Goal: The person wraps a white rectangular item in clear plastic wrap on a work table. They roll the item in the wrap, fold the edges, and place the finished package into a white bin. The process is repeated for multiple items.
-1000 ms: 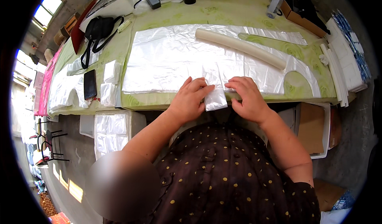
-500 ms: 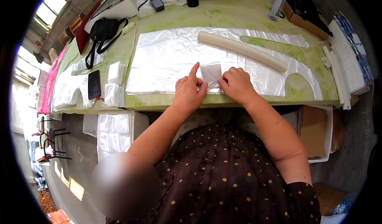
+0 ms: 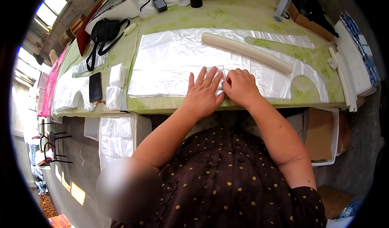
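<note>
A small folded square of white plastic film lies near the table's front edge, mostly covered by my hands. My left hand rests flat over it with the fingers spread. At its right edge my right hand is closed, the thumb and curled fingers gripping the film there. Underneath is a wide white plastic sheet shaped like an apron, with a curved cutout at its right end. A long pale roll lies slantwise across the sheet, beyond my hands.
To the left are small stacks of folded film, a black phone and a black bag. A bottle and an open carton stand far right. Below the table's left side is a box of folded packets.
My left hand has gone from a raised, pointing forefinger beside the folded film to lying flat over it. My right hand stays at the film's right edge.
</note>
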`<action>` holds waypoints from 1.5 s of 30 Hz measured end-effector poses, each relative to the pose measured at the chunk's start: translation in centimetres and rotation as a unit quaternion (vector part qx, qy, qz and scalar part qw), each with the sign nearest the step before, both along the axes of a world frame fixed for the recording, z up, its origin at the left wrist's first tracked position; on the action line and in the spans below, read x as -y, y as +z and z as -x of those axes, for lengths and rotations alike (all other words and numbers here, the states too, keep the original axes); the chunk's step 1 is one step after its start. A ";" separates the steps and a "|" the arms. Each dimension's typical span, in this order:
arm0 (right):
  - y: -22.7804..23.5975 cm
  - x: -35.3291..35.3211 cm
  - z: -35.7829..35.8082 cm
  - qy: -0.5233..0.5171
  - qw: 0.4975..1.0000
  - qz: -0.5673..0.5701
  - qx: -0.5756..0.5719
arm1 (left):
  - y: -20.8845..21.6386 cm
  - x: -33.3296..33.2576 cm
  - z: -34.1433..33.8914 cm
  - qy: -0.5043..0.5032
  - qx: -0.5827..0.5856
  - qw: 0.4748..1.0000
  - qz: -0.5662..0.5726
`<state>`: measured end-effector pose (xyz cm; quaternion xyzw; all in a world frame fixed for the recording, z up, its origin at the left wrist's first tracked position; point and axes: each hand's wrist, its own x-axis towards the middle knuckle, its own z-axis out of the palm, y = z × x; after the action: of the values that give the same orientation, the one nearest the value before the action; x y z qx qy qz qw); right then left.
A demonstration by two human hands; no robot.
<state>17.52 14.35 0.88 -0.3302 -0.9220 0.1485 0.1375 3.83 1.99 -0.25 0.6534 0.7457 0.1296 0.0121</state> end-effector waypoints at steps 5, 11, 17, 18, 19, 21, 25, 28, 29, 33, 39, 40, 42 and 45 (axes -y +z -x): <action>0.9 0.2 -0.1 0.007 1.000 0.019 -0.016 | 0.1 0.2 0.2 -0.006 -0.004 1.000 -0.028; 2.1 -0.8 1.1 0.022 0.995 0.044 0.088 | 0.3 4.2 -1.0 -0.100 0.186 0.949 -0.233; 2.8 0.2 0.6 0.048 0.992 0.037 0.114 | -4.3 9.1 -3.5 0.186 0.780 0.596 0.047; 2.8 1.0 -0.1 0.059 0.991 0.028 0.117 | -3.5 8.9 -3.7 0.221 0.840 0.493 0.057; 3.0 2.2 -0.9 0.087 0.990 0.035 0.101 | -3.9 8.7 -3.6 0.209 0.866 0.453 0.041; 3.1 5.0 -3.0 0.139 0.986 0.053 0.068 | -3.6 7.9 -3.8 0.168 0.894 0.414 0.005; 0.7 8.7 -5.4 0.131 0.968 0.137 -0.162 | -3.3 7.2 -4.7 0.171 0.896 0.403 -0.067; 0.3 10.3 -6.1 0.042 0.913 0.329 -0.237 | -2.4 7.6 -5.5 0.188 0.885 0.423 -0.050; -0.6 10.3 -6.1 0.024 0.886 0.392 -0.245 | -2.3 7.6 -5.6 0.188 0.881 0.433 -0.039; -2.2 10.5 -6.0 0.030 0.826 0.457 -0.329 | -3.1 7.7 -4.6 0.112 0.925 0.359 -0.049; -1.9 10.4 -5.3 0.030 0.757 0.492 -0.429 | -0.2 8.8 -4.4 0.061 0.952 0.300 -0.008; -1.7 10.5 -5.1 0.037 0.751 0.495 -0.436 | -0.5 8.9 -4.5 0.046 0.956 0.289 0.003; -0.4 11.1 -5.0 0.022 0.740 0.531 -0.413 | -1.2 8.6 -4.9 0.012 0.964 0.265 0.030; -0.3 11.3 -5.0 0.014 0.756 0.531 -0.384 | -1.0 8.3 -5.0 0.003 0.957 0.287 0.032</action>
<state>22.49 3.10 0.60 -0.2525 -0.5699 0.7300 0.2804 8.84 -6.30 -1.28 0.0605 0.2084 0.6387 0.7382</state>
